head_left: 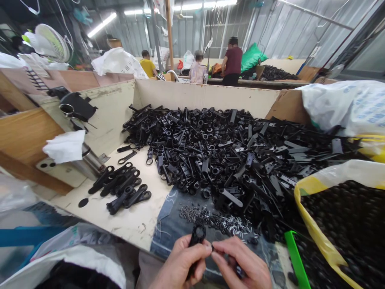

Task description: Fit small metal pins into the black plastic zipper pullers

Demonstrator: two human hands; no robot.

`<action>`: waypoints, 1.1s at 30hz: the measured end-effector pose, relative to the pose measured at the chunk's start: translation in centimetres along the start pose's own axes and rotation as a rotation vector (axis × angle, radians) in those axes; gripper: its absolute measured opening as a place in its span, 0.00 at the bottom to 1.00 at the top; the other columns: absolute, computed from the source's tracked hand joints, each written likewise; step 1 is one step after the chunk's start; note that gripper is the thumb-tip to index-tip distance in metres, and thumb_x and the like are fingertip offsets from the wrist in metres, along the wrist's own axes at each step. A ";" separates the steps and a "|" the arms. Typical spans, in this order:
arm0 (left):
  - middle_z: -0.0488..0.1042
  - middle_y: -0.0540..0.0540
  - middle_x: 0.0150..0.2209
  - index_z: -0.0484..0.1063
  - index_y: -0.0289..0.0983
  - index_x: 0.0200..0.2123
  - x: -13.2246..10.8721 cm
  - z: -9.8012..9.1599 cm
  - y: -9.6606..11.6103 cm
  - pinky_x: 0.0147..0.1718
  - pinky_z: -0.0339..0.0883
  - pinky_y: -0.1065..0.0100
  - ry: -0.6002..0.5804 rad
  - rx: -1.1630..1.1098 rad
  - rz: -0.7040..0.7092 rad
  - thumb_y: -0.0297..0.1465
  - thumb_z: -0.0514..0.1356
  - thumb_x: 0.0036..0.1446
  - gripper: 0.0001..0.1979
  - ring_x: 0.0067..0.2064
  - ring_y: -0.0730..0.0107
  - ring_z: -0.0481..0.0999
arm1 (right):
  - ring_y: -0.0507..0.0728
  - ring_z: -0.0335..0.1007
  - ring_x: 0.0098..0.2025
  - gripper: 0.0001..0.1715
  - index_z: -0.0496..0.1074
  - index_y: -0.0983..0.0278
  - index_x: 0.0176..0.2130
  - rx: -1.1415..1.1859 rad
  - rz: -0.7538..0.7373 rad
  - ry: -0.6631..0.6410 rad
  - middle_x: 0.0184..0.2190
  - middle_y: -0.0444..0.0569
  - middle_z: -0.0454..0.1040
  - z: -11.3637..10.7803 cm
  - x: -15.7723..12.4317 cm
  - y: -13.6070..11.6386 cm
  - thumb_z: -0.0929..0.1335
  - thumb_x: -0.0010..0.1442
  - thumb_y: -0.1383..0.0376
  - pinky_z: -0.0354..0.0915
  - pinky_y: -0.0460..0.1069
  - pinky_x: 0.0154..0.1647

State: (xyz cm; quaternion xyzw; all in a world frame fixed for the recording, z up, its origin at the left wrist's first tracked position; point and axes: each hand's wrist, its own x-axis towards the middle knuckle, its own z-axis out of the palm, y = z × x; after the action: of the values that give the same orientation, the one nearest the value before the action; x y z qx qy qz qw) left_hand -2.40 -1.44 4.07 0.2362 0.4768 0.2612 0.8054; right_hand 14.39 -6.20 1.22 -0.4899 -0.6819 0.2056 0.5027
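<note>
Left hand (188, 259) grips a black ringed part (198, 233) over the near side of the denim cloth (168, 237). Right hand (242, 261) pinches narrowly beside it; contents indeterminable. Step appears to be fitting; next move calls for steady alignment.

Left hand (184, 261): holds black part (196, 239) over denim cloth (167, 233).
Right hand (243, 263): also over cloth.
Black heap (207, 148): beyond cloth.

Passage left over pale tabletop (129, 222); black heap (207, 148) blocks ahead, sack (319, 176) right.
</note>
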 end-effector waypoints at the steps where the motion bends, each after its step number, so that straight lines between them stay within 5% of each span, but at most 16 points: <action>1: 0.62 0.61 0.11 0.73 0.37 0.29 0.1 0.0 -0.1 0.20 0.43 0.74 -0.001 0.001 -0.007 0.39 0.73 0.42 0.16 0.16 0.82 0.52 | 0.53 0.75 0.26 0.09 0.78 0.57 0.45 -0.004 0.014 0.015 0.33 0.47 0.81 0.1 -0.1 0.0 0.72 0.66 0.69 0.70 0.44 0.25; 6: 0.65 0.59 0.11 0.73 0.38 0.33 0.5 -0.6 -0.8 0.19 0.43 0.73 -0.059 0.019 -0.055 0.36 0.67 0.37 0.16 0.15 0.80 0.53 | 0.52 0.68 0.21 0.04 0.79 0.58 0.41 -0.035 0.107 0.104 0.26 0.45 0.75 0.1 -0.2 -0.5 0.71 0.67 0.64 0.67 0.45 0.22; 11: 0.75 0.52 0.20 0.75 0.39 0.41 -0.3 -1.7 -1.0 0.25 0.55 0.73 -0.183 0.050 -0.025 0.31 0.60 0.40 0.20 0.23 0.73 0.68 | 0.51 0.70 0.21 0.07 0.77 0.58 0.43 -0.062 0.039 0.054 0.27 0.42 0.74 -0.2 0.4 -0.6 0.71 0.65 0.69 0.67 0.43 0.20; 19: 0.77 0.47 0.29 0.78 0.44 0.39 -0.9 -3.4 -2.1 0.40 0.69 0.62 -0.050 0.410 0.157 0.41 0.67 0.52 0.12 0.37 0.58 0.77 | 0.51 0.74 0.24 0.05 0.75 0.60 0.44 -0.067 -0.066 0.013 0.29 0.44 0.75 0.9 1.3 -0.9 0.68 0.68 0.68 0.69 0.41 0.22; 23: 0.81 0.44 0.36 0.80 0.43 0.43 -0.9 -4.1 -2.4 0.53 0.67 0.58 0.074 0.499 0.239 0.42 0.66 0.56 0.14 0.44 0.56 0.78 | 0.51 0.74 0.23 0.04 0.74 0.60 0.42 -0.094 -0.059 0.015 0.27 0.43 0.76 0.7 1.7 -1.2 0.68 0.70 0.67 0.70 0.41 0.24; 33: 0.77 0.41 0.60 0.79 0.43 0.54 -1.0 -3.2 -2.4 0.62 0.63 0.54 0.121 0.518 0.238 0.39 0.63 0.59 0.20 0.58 0.51 0.75 | 0.51 0.73 0.26 0.07 0.73 0.59 0.39 -0.027 0.005 0.055 0.28 0.42 0.74 2.0 0.1 -0.5 0.67 0.71 0.69 0.67 0.43 0.27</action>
State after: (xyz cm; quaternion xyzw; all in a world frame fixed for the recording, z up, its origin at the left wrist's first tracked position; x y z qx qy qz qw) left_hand -5.21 -3.43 1.84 0.4723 0.5435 0.2371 0.6522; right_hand 12.34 -5.92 0.83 -0.5038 -0.6691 0.1844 0.5142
